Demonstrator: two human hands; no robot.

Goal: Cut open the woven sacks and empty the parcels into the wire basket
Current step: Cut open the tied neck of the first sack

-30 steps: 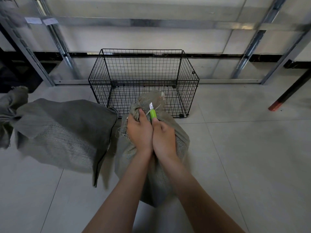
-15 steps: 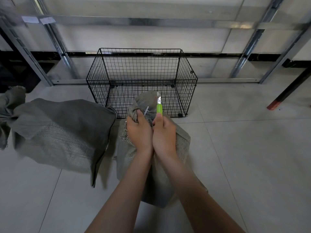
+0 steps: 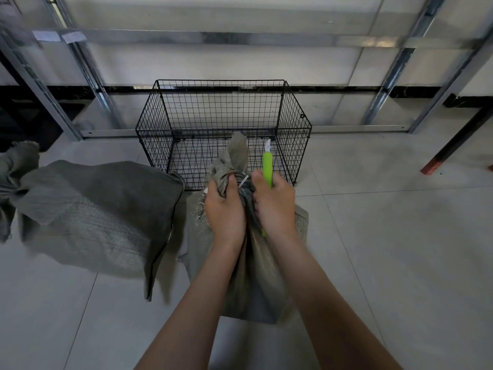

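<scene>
Sack (image 3: pixel 256 276) upright on the floor (image 3: pixel 386 249), just in front of the wire basket (image 3: pixel 160 121) — left hand (image 3: pixel 225 209) curled round its tied neck, right hand (image 3: pixel 274 206) fisted on the green knife (image 3: pixel 267 166), blade up beside it. Risk: a slip into the left hand — or a deep cut nicking parcels inside.

No legible text in your view.
Two pale labels (image 3: pixel 47 36) on the metal rail (image 3: pixel 240 38), upper left: too blurred for you to read.
</scene>
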